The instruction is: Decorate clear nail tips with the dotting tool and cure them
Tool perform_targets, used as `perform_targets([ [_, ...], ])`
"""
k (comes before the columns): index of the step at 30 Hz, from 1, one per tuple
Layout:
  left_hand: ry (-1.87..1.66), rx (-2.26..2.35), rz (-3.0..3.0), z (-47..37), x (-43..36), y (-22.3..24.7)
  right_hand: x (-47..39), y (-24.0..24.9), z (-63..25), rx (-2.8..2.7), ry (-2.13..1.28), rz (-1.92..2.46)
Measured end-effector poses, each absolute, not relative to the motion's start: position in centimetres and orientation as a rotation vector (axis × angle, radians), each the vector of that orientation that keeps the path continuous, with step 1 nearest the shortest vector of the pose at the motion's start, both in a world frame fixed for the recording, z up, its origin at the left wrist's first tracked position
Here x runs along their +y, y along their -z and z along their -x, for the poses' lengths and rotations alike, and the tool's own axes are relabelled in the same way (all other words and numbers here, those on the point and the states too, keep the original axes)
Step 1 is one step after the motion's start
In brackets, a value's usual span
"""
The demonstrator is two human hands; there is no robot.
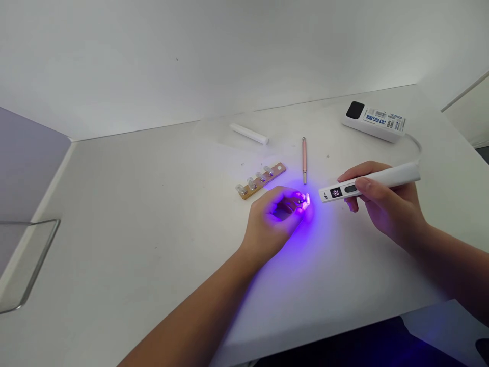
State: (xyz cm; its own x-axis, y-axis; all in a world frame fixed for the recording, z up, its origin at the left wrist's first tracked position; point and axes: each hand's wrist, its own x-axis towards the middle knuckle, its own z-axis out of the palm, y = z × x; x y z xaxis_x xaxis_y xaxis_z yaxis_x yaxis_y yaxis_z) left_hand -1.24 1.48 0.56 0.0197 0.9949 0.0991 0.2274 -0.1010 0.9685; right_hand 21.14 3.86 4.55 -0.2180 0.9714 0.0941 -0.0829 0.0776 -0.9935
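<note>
My right hand [385, 199] is wrapped round a white handheld UV nail lamp [393, 176], its thumb beside a dark button. A small lit display shows digits. The lamp's tip points left, and violet light falls on my left hand [267, 219]. Between the left thumb and fingers is a small nail tip [307, 200], glowing pink-violet, a short gap away from the lamp. Something dark and small sits behind it, partly hidden by the fingers. Just beyond the left hand lies a narrow display strip [250, 193] carrying several clear nail tips on little stands.
A pink pen-like tool [304, 158] with metal ends lies beyond the hands. Farther back is a white stick [249, 134]. At the back right, a white device [374, 122] with a printed label has a cable. A metal-framed holder [42, 260] stands at left.
</note>
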Motion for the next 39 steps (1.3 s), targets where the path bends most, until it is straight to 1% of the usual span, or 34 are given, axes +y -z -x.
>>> perform_targets([
  [39, -1.165, 1.321, -1.462, 1.22, 1.48, -0.67, 3.91, -4.62, -21.06, -1.36, -1.326, 0.985],
])
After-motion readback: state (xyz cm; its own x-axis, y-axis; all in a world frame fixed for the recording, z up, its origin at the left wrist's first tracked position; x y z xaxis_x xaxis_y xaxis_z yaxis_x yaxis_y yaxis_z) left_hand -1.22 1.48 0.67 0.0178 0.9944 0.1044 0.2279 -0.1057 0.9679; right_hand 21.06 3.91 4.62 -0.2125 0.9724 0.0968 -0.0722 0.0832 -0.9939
